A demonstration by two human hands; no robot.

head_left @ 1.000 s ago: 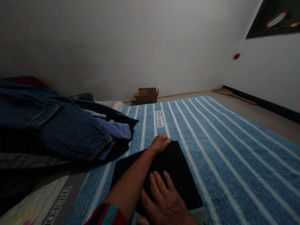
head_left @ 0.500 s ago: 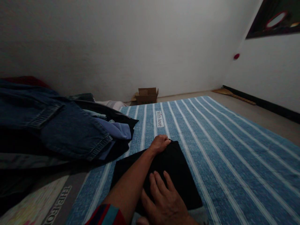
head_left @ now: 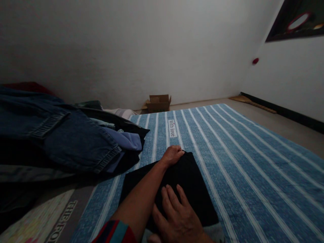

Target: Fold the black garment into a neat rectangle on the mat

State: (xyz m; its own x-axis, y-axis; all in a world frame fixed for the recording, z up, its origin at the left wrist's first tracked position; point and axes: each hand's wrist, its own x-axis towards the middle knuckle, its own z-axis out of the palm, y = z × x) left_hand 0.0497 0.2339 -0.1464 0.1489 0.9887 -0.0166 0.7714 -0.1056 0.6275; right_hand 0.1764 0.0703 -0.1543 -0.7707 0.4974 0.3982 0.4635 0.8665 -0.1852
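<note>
Black garment (head_left: 199, 199) likely lies flattest pinched in the left hand (head_left: 173, 154), pressed under loosely spread fingers of the right hand (head_left: 178, 216).

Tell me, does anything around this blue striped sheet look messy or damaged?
The clothes heap at left looks untidy: a denim garment sprawls loosely across its top. The black garment under the left hand and right hand lies fairly flat. No spill or damage shows, though the light is dim.

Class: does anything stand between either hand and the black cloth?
Nothing visible does: the left hand grips the far edge of the black cloth, the right hand lies on it, and the clothes heap lies to the left.
</note>
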